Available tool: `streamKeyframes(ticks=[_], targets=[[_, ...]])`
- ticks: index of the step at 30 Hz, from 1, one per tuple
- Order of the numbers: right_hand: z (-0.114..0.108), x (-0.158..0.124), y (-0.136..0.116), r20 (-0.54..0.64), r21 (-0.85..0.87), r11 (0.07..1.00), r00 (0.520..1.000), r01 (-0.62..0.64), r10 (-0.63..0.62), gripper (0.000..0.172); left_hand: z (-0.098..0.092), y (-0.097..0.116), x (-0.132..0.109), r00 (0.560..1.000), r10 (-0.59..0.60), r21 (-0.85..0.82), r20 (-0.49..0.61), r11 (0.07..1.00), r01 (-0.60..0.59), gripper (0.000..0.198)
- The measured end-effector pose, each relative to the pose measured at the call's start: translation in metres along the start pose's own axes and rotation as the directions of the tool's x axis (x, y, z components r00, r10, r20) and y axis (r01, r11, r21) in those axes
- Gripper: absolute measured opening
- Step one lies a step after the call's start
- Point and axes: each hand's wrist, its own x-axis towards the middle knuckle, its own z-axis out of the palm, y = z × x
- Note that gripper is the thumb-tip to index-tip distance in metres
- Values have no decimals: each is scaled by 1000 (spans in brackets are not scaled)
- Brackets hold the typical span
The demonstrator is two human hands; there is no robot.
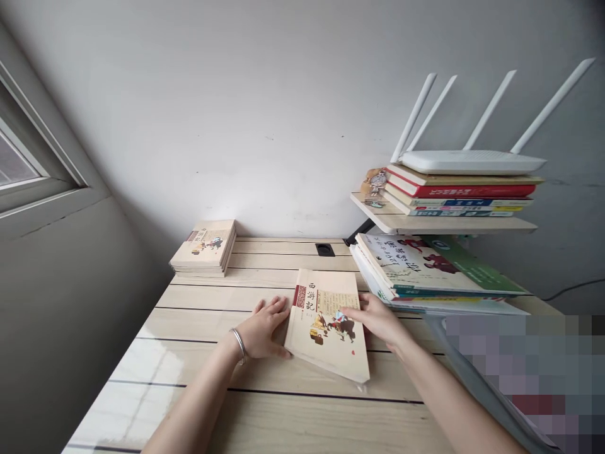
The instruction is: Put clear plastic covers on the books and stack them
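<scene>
A beige paperback book (326, 325) with Chinese characters and a colourful picture on its cover lies flat on the light wooden desk (265, 410). My left hand (262, 329), with a silver bangle on the wrist, rests against the book's left edge, fingers curled round it. My right hand (378, 318) grips the book's right edge, thumb on the cover. A small stack of similar beige books (207, 247) sits at the desk's far left corner, against the wall.
A wooden shelf (444, 222) at the right carries several stacked books (458, 191) with a white router (470, 161) on top. More books (435, 271) lie under it. A dark cable hole (324, 250) is near the wall. A window (23, 164) is at left.
</scene>
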Motion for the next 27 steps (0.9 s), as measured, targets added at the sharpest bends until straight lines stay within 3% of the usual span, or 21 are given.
streamKeyframes(ticks=[3, 7, 9, 11, 13, 15, 17, 19, 22, 24, 27], targets=[[3, -28, 10, 22, 77, 996, 999, 35, -36, 60, -5, -7, -2, 1000, -22, 20, -5, 1000, 22, 78], [12, -71, 27, 63, 106, 994, 998, -14, 8, 54, -11, -13, -9, 980, -176, 59, -94, 982, 182, 57], [7, -83, 33, 115, 45, 998, 993, -34, 28, 51, -14, -14, -14, 957, -253, 66, -141, 962, 264, 50], [-8, -85, 32, 105, -133, 991, 994, -24, 38, 45, -17, -15, -17, 929, -315, 73, -195, 940, 334, 46], [-28, -77, 23, -8, -377, 926, 1000, 24, -29, 36, -20, -13, -19, 882, -393, 72, -261, 903, 424, 40], [-43, -62, 8, -112, -531, 838, 969, 130, -222, 28, -20, -8, -18, 814, -487, 58, -317, 847, 529, 29], [-47, -42, -9, -53, -550, 788, 931, 276, -362, 28, -19, 0, -18, 769, -548, 42, -328, 805, 592, 23], [-38, -19, -23, 43, -567, 744, 915, 354, -402, 34, -16, 10, -20, 782, -554, 18, -285, 813, 582, 25], [-14, 13, -34, 193, -591, 742, 949, 317, -251, 40, -12, 25, -25, 827, -507, -64, -244, 859, 508, 20], [-1, 29, -36, 289, -592, 758, 950, 274, -117, 38, -10, 33, -27, 833, -497, -124, -245, 868, 481, 22], [7, 42, -38, 313, -639, 736, 949, 225, -18, 35, -8, 40, -26, 837, -511, -219, -198, 855, 470, 27]])
